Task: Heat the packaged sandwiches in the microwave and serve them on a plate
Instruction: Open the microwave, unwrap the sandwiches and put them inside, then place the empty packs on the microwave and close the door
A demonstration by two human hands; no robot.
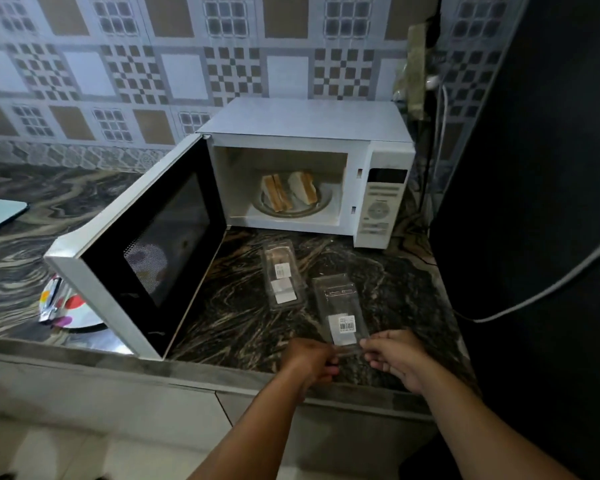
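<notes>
Sandwiches (288,192) sit unwrapped on the turntable inside the open microwave (312,147), ready for heating. Two empty clear packages lie on the tabletop (243,317). Left hand (310,358) and right hand (394,356) reach forward, fingers pinching the near end of the closer package (342,311), likely clearing it away.

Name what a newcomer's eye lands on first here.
The white microwave at the back of the dark marbled counter, its door swung wide open, with two sandwiches on the glass turntable inside. In front lie two empty clear packages; both hands, left hand and right hand, hold the nearer package.
</notes>
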